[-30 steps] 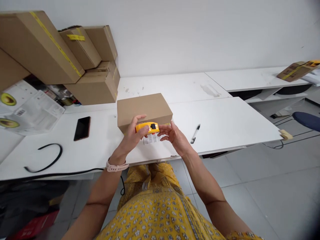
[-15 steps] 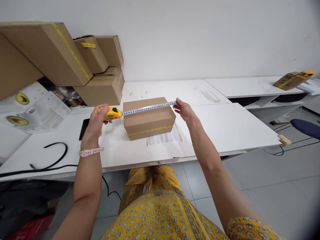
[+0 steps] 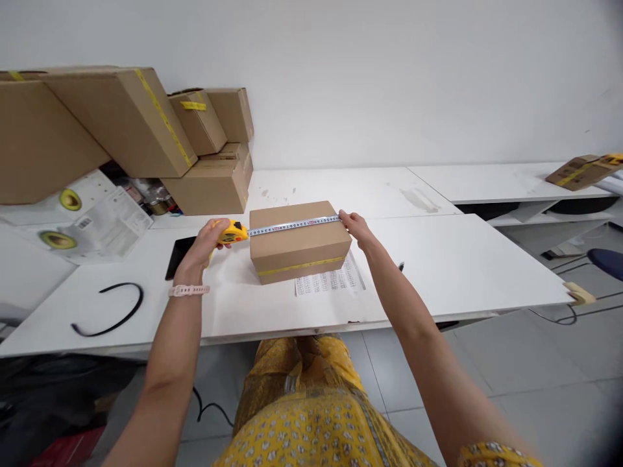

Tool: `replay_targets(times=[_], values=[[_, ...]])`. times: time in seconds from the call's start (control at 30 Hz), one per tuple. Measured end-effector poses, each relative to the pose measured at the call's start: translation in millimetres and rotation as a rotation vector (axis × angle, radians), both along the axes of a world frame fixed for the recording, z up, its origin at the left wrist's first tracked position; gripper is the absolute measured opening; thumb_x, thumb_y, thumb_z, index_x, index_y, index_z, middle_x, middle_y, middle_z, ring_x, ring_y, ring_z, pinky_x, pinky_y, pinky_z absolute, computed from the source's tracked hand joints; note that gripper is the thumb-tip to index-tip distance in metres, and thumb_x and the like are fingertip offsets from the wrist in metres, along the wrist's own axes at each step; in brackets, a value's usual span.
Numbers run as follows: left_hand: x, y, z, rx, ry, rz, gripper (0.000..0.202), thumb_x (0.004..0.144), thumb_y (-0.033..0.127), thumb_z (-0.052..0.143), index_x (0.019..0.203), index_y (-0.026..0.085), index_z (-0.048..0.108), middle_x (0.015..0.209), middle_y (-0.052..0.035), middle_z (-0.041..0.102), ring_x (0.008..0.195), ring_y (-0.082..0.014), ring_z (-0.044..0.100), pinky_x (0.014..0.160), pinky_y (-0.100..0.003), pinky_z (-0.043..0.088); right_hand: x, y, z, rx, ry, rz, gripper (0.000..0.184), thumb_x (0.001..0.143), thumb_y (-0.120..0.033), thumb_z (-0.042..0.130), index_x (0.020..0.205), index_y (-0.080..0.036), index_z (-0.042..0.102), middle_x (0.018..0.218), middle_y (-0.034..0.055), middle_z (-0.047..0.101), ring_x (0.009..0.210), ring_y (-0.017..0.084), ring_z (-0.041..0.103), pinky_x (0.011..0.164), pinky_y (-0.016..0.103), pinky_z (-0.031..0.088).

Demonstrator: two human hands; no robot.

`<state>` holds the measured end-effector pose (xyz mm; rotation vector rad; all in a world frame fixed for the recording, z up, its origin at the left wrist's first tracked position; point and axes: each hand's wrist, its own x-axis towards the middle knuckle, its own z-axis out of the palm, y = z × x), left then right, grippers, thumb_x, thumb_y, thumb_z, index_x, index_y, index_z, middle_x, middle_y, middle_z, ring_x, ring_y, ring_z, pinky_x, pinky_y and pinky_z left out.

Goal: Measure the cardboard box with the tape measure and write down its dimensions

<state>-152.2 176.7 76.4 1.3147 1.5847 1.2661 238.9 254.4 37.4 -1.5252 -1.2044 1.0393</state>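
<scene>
Your left hand (image 3: 207, 239) grips the tape measure (image 3: 232, 231) left of the box (image 3: 299, 241), your right hand (image 3: 355, 226) pinching its blade (image 3: 292, 225) along the box's long axis.

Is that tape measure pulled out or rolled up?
Pulled out. The left hand holds the yellow case while the right hand holds the tape end, stretching it across the box top.

A cardboard box (image 3: 299, 243) sits mid-tabletop (image 3: 462, 259) on a printed sheet (image 3: 331, 283), with a tape measure (image 3: 233, 231) stretched across its top. A phone (image 3: 180, 254) and a cable (image 3: 109, 311) lie to its left (stacked cartons (image 3: 146, 136) behind them).
</scene>
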Motion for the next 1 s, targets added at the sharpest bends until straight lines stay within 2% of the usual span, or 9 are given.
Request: replay_targets(times=[0.13, 0.33, 0.63, 1.0], values=[[12, 1, 0.9, 0.003, -0.025, -0.022, 0.052, 0.074, 0.059, 0.066, 0.104, 0.017, 0.062, 0.084, -0.0021, 0.067, 0.059, -0.0123, 0.055, 0.053, -0.024, 0.036, -3, -4, 4.2, -0.075, 0.035, 0.074, 0.043, 0.082, -0.061, 0.068, 0.079, -0.02, 0.056, 0.088, 0.0046, 0.066, 0.077, 0.016, 0.056, 0.065, 0.027, 0.04], [12, -1, -1.1, 0.007, -0.039, -0.049, 0.044, 0.078, 0.058, 0.063, 0.097, 0.018, 0.062, 0.086, -0.0026, 0.066, 0.063, -0.0128, 0.057, 0.054, -0.024, 0.039, -9, -2, 15.0, -0.146, -0.01, 0.022, 0.036, 0.079, -0.048, 0.073, 0.072, -0.021, 0.051, 0.076, 0.0, 0.059, 0.068, 0.013, 0.05, 0.057, 0.026, 0.035], [1, 1, -0.8, -0.015, -0.032, -0.11, 0.046, 0.08, 0.06, 0.062, 0.099, 0.018, 0.063, 0.088, -0.0036, 0.068, 0.06, -0.0125, 0.056, 0.054, -0.026, 0.039, -12, -14, 20.0, -0.127, 0.011, -0.029, 0.04, 0.078, -0.047, 0.075, 0.066, -0.021, 0.046, 0.068, -0.0026, 0.053, 0.063, 0.01, 0.042, 0.055, 0.026, 0.032], [0, 1, 0.3, -0.038, -0.041, -0.113, 0.046, 0.079, 0.062, 0.063, 0.094, 0.018, 0.061, 0.086, -0.0032, 0.068, 0.058, -0.0124, 0.055, 0.053, -0.026, 0.037, -8, -4, 8.6, -0.104, 0.048, -0.036, 0.038, 0.077, -0.046, 0.076, 0.067, -0.021, 0.05, 0.067, -0.0022, 0.054, 0.062, 0.011, 0.045, 0.052, 0.025, 0.032]])
